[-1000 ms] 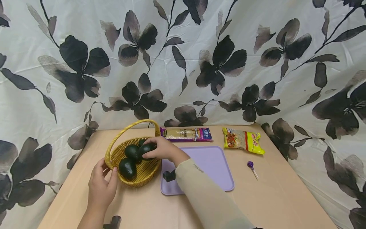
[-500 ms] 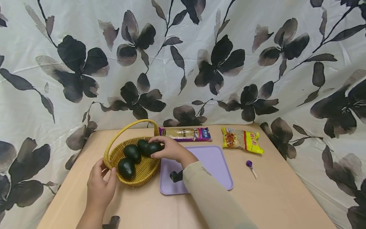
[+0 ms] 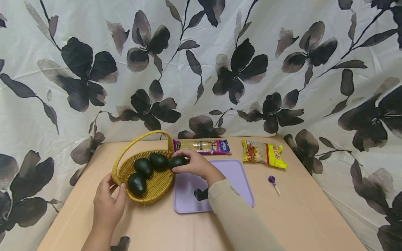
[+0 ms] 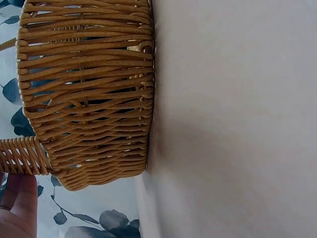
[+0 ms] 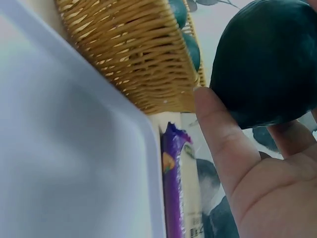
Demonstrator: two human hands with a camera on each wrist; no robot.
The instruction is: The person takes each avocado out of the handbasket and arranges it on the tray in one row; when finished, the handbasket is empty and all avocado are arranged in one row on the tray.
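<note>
A dark green avocado (image 3: 178,161) is raised by the right edge of the yellow wicker basket (image 3: 150,195) in the head view, pinched between the thumb and fingers of the right hand (image 3: 195,164), which are parted by the fruit's width. The left hand (image 3: 108,205) grips the basket where the handle meets the rim, thumb in front and fingers behind. Three more avocados (image 3: 143,167) lie inside it. Just beside the basket sits a lilac tray (image 3: 190,206); behind are a purple-ended packet (image 3: 202,146) and a yellow bag (image 3: 264,154), with a purple lollipop (image 3: 272,179) nearer.
</note>
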